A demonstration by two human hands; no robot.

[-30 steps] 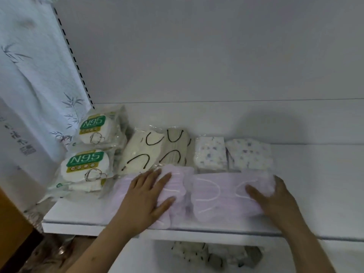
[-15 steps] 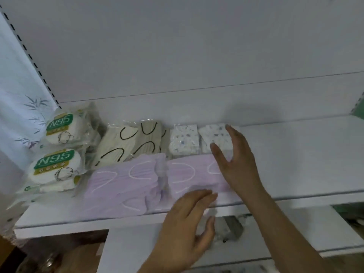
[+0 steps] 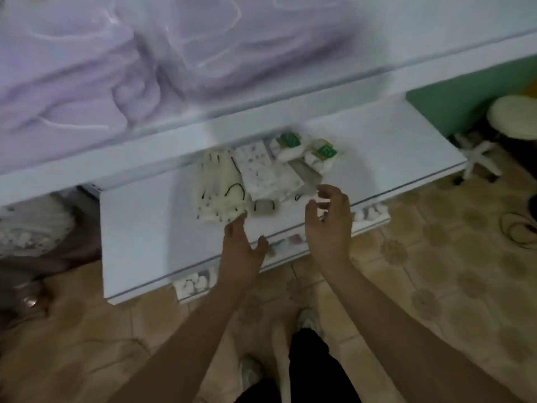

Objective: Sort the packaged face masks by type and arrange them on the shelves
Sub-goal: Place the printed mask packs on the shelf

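A loose pile of packaged masks lies on the lower white shelf [image 3: 139, 228]: cream masks with black ear loops [image 3: 218, 184], white patterned packs [image 3: 258, 167] and two green-labelled packs [image 3: 290, 142] at the back. My left hand [image 3: 241, 245] reaches over the shelf with straight fingers, its fingertips at the front edge of the cream masks. My right hand [image 3: 328, 219] hovers just right of the pile, fingers loosely curved, holding nothing. Purple mask packs [image 3: 87, 68] fill the upper shelf, blurred and close to the camera.
The upper shelf's front edge [image 3: 261, 112] overhangs the back of the lower one. A round white stool [image 3: 514, 117] stands at the right by a green wall. Tiled floor, my shoes and dark trousers are below. Dark clutter sits on the floor at the left.
The view has dropped from the upper shelf to the lower one. Both hands left the purple packs and came down to the mixed pile below.
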